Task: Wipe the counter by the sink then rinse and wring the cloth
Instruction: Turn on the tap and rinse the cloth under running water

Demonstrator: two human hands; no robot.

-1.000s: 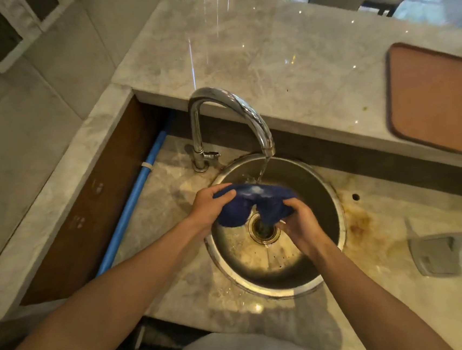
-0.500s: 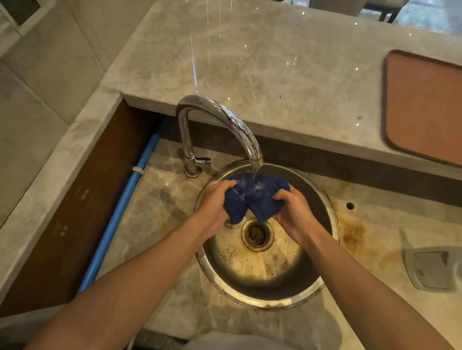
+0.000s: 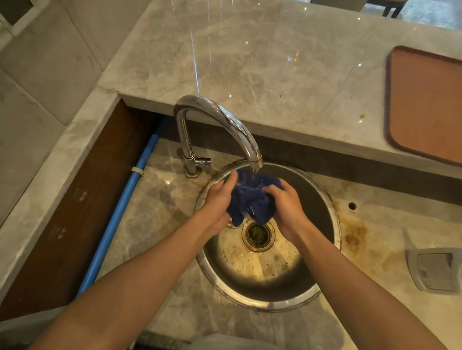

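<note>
Bunching a dark blue cloth (image 3: 250, 198) between both hands directly beneath the spout of the chrome faucet (image 3: 219, 119), so that the thin stream is landing on the fabric and running off into the round steel sink (image 3: 326, 239) rather than onto the stone. Left hand (image 3: 218, 201) curling round the cloth's left side, thumb lying along the top edge; right hand (image 3: 286, 206) gripping the right side with fingers folded into the wad, the two hands pressing toward each other, apparently kneading the water through. Keeping the bundle low inside the bowl and just above the drain (image 3: 259, 233), likely to hold splashes in and let dirty water fall straight down; greenish scraps sitting in the strainer there. Judging the wiping as done and the rinse as under way, with the wringing not yet carried out. Leaving the lower counter (image 3: 157, 238) around the basin bare, though rust-coloured staining is showing to the right of the rim. Resting on the raised ledge at the far right, a terracotta tray (image 3: 438, 109), well away from the water. Lying at the right edge, a pale grey device (image 3: 442, 270) with a small printed label, too blurred to read; no other brand or writing showing anywhere.
</note>
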